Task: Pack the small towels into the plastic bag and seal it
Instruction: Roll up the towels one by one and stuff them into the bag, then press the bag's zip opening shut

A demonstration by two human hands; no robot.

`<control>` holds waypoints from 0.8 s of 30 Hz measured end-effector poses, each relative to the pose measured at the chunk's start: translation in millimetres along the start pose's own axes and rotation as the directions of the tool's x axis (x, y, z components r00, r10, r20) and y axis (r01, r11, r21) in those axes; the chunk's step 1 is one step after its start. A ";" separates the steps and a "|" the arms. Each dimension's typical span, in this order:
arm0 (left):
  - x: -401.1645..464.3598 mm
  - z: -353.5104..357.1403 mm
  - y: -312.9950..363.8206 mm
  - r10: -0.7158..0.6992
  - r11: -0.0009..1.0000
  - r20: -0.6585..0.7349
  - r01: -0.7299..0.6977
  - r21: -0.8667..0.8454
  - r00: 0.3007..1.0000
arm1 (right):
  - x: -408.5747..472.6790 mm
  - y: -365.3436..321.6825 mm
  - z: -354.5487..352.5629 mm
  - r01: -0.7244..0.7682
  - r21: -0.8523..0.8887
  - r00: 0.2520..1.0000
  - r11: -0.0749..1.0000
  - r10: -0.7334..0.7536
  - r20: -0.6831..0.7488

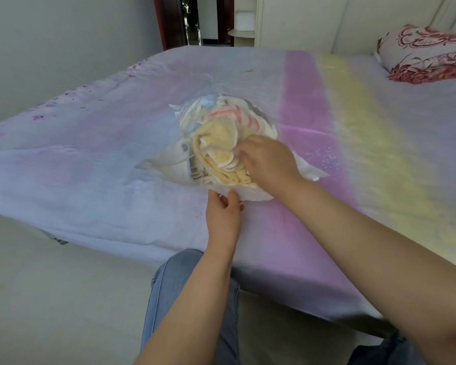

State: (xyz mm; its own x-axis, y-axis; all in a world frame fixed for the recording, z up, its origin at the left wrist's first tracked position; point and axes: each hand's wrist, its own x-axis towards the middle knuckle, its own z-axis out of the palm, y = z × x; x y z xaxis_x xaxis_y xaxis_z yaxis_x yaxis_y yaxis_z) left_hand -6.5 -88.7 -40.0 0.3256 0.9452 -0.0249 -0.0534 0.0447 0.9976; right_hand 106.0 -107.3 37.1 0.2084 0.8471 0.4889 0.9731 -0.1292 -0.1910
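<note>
A clear plastic bag (pixel 169 159) lies on the bed (pixel 90 159), mouth toward the near edge, stuffed with small towels (pixel 221 133): a yellow one nearest the opening, a white one with pink stripes behind it, and something pale blue at the far end. The left hand (pixel 223 214) pinches the near lip of the bag between thumb and fingers. The right hand (pixel 266 159) reaches into the mouth, its fingers curled on the yellow towel; motion blur makes it hard to say whether it grips or only presses. A printed label inside the bag is unreadable. The bag sits near the bed's near edge, with bare sheet to the left, right and far side. A red-patterned pillow (pixel 427 54) lies at the far right, well apart.
</note>
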 end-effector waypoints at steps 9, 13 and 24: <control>7.2 -15.7 -2.3 -0.043 0.956 0.070 0.061 -0.287 0.997 | -36.6 -33.7 34.0 -0.021 -0.028 0.979 0.999 0.026 0.203; 4.3 -12.7 -7.6 -0.128 0.930 -0.004 0.118 -0.348 0.992 | -51.2 -37.7 38.1 -0.167 0.132 0.965 0.977 0.134 0.228; 18.2 -16.8 -6.6 -0.181 0.958 -0.267 0.109 -0.265 0.947 | -88.0 51.1 21.6 -0.805 0.338 0.583 0.488 0.755 0.298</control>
State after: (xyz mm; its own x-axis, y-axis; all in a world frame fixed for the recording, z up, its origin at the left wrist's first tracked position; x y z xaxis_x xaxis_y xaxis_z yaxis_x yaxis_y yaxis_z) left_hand -16.1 -66.3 -48.2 0.0661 0.9730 -0.2214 -0.2657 0.2310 0.9360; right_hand 135.2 -177.4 -34.1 0.8272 0.5504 -0.1132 0.2738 -0.5708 -0.7741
